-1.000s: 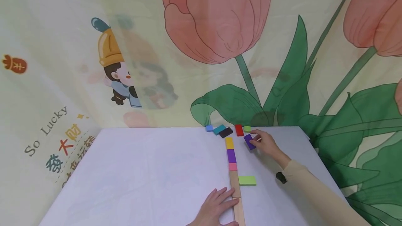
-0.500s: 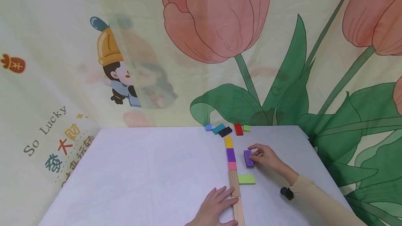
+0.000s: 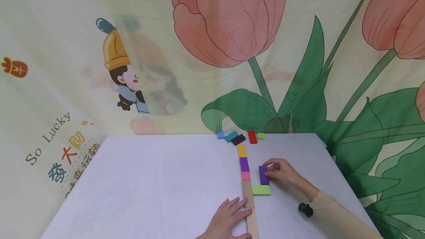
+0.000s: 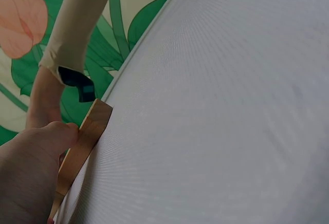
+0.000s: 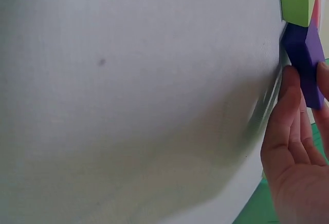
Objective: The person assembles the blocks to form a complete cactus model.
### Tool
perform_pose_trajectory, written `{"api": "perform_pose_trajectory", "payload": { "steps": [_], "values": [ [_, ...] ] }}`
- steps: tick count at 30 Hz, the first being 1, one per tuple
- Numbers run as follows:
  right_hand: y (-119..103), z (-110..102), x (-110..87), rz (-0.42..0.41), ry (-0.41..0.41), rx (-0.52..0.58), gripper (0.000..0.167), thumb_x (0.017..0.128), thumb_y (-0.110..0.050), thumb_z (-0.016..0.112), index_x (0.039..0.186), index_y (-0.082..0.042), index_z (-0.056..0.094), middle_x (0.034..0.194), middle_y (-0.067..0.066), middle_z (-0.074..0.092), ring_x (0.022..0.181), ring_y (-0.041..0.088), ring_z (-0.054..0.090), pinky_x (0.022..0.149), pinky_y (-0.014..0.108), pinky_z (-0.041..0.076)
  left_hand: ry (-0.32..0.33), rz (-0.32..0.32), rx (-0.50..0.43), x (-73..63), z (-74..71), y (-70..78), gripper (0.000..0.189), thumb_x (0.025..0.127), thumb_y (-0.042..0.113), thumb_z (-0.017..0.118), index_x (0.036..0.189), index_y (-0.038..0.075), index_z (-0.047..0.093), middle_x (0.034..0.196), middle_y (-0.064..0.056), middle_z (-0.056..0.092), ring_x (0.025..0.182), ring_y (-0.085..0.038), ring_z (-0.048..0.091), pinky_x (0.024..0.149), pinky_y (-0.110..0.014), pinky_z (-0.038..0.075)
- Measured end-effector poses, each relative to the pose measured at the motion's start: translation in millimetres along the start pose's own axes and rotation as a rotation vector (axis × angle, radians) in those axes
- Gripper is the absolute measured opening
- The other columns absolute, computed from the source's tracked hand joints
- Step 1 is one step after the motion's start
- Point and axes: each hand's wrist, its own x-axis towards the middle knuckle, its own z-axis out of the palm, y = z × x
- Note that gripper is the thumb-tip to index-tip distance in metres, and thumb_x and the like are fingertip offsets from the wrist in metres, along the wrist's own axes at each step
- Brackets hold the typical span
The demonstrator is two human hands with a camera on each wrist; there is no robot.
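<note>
In the head view, my right hand point(image 3: 282, 170) pinches a purple block point(image 3: 262, 179) between thumb and fingers. Its near end meets the back edge of a light green block point(image 3: 261, 190), seen end to side in the right wrist view too. That green block lies crosswise against the right side of a plain wooden block point(image 3: 247, 191). A second wooden block point(image 3: 253, 226) continues the line toward me. My left hand point(image 3: 228, 217) lies spread with its fingertips on the left edge of these wooden blocks. In the left wrist view, the thumb touches the wood point(image 4: 87, 136).
Beyond the wooden blocks the row runs on with pink point(image 3: 245, 175), purple point(image 3: 244, 164) and yellow point(image 3: 242, 151) blocks. Loose blue point(image 3: 220, 135), teal point(image 3: 231, 137), black point(image 3: 238, 140), red point(image 3: 252, 137) and green point(image 3: 261, 136) blocks lie by the white table's back edge.
My right hand has brought the purple block from near the back of the table toward me, turning it lengthwise and setting it against the green block. My left hand stays in place.
</note>
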Motion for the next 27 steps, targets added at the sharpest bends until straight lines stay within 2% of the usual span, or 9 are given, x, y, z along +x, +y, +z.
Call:
{"api": "perform_pose_trajectory", "payload": {
  "steps": [5,9,14,27],
  "values": [
    [-0.1,1.6,-1.6,0.011,-0.004,0.031,0.03,0.085,-0.006,0.072,0.113,0.0,0.065,0.09,0.01,0.066,0.075,0.016,0.057,0.063,0.026,0.054,0.022,0.013,0.021,-1.0,0.3,0.1,0.062,0.091,0.07,0.04,0.145,0.039,0.042,0.156,0.012,0.036,0.141,-0.018,0.039,0.109,-0.051,0.038],
    [1.7,3.8,-0.9,0.006,-0.001,0.039,0.028,0.085,-0.005,0.071,0.112,0.0,0.066,0.093,0.012,0.066,0.075,0.015,0.058,0.062,0.026,0.054,0.011,0.005,0.014,-0.9,-0.3,0.8,0.062,0.091,0.07,0.04,0.145,0.039,0.041,0.156,0.012,0.036,0.142,-0.017,0.038,0.11,-0.051,0.038],
    [3.1,6.1,0.9,0.01,0.002,0.026,0.028,0.085,-0.004,0.07,0.112,-0.001,0.067,0.094,0.012,0.065,0.075,0.015,0.057,0.063,0.025,0.055,-0.007,-0.007,0.003,-0.3,-0.7,1.3,0.062,0.091,0.07,0.039,0.145,0.04,0.04,0.157,0.012,0.035,0.143,-0.017,0.037,0.111,-0.051,0.037],
    [3.5,8.6,1.0,0.04,0.001,-0.008,0.028,0.086,-0.005,0.07,0.113,-0.002,0.067,0.096,0.01,0.065,0.079,0.015,0.056,0.066,0.024,0.055,-0.001,-0.003,0.009,-0.7,-0.4,1.3,0.063,0.091,0.071,0.039,0.145,0.039,0.042,0.156,0.012,0.036,0.142,-0.017,0.038,0.111,-0.051,0.037]
  ]
}}
